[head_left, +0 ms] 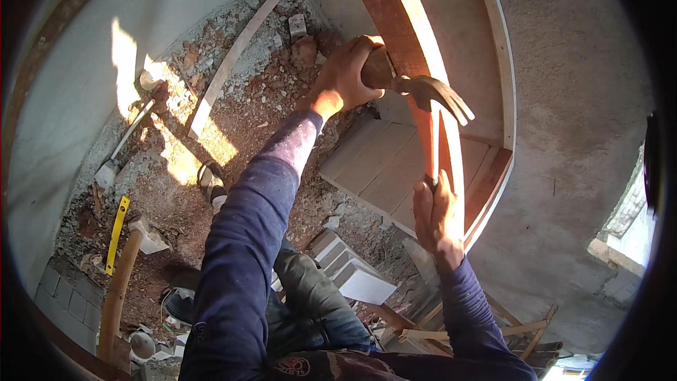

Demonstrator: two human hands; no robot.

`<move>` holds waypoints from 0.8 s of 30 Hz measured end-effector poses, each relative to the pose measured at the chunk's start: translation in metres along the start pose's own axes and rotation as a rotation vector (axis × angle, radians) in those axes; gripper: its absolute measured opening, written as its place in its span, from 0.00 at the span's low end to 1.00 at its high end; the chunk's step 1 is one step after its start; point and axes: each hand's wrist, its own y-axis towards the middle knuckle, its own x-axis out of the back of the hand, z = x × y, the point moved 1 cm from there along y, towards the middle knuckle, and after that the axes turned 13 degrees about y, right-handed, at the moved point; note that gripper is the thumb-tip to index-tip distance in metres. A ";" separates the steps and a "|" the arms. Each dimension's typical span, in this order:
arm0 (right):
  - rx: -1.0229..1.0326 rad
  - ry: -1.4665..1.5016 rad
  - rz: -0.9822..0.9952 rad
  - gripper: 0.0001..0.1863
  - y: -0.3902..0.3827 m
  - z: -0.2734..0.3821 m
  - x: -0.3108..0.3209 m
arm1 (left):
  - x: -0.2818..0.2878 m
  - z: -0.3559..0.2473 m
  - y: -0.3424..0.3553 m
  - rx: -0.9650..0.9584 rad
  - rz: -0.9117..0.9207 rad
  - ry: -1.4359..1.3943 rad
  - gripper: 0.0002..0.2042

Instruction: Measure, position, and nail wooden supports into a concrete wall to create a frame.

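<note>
My left hand (342, 76) is wrapped round a short brown wooden block (376, 70), held against the side of a reddish wooden beam (395, 21) that looks curved in this view. The fingertips are partly hidden behind the block. My right hand (441, 215) grips the lower handle of a claw hammer (431, 92). Its head is level with the block's right end, close to or touching it; I cannot tell which. The claw points right, across the sunlit edge of the beam.
Rubble and red soil (282, 92) cover the ground. A long pale board (236, 56), a yellow spirit level (118, 234) and a wooden pole (118, 296) are to the left. Grey panels (374, 159) lie below the beam, with pale blocks (352, 268) nearer. A plastered wall (564, 99) is at right.
</note>
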 end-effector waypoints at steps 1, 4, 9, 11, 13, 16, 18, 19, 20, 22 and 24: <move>-0.300 0.349 0.019 0.13 -0.003 0.009 0.008 | 0.002 0.002 -0.006 -0.020 0.008 -0.050 0.33; -0.518 1.429 -0.428 0.13 0.026 0.027 0.040 | 0.012 0.003 -0.008 0.014 0.023 -0.024 0.33; -0.139 0.283 0.092 0.19 0.005 0.007 -0.019 | -0.002 0.002 -0.006 0.011 0.053 -0.064 0.32; -0.302 0.534 -0.028 0.18 0.003 0.020 -0.012 | -0.003 0.007 -0.012 -0.066 0.004 -0.118 0.32; -0.531 0.931 -0.183 0.15 0.015 0.022 0.018 | 0.001 0.004 -0.013 -0.043 0.030 -0.120 0.33; -0.390 1.273 -0.581 0.18 0.043 0.033 0.031 | 0.009 0.008 -0.008 -0.021 0.066 -0.100 0.34; -0.453 1.302 -0.541 0.13 0.014 0.014 -0.005 | 0.000 0.004 -0.002 -0.063 0.042 -0.110 0.33; -0.297 0.726 -0.311 0.11 0.012 0.008 -0.012 | 0.000 0.005 -0.002 -0.069 0.042 -0.113 0.33; -0.133 0.155 -0.079 0.12 0.012 0.002 -0.015 | 0.001 0.005 -0.003 -0.036 0.072 -0.107 0.33; -0.233 0.247 -0.127 0.14 0.013 0.012 -0.002 | 0.003 0.011 0.001 -0.002 0.091 -0.084 0.33; -0.581 0.920 -0.192 0.10 0.020 0.018 0.023 | 0.006 0.013 -0.007 -0.060 0.048 -0.108 0.33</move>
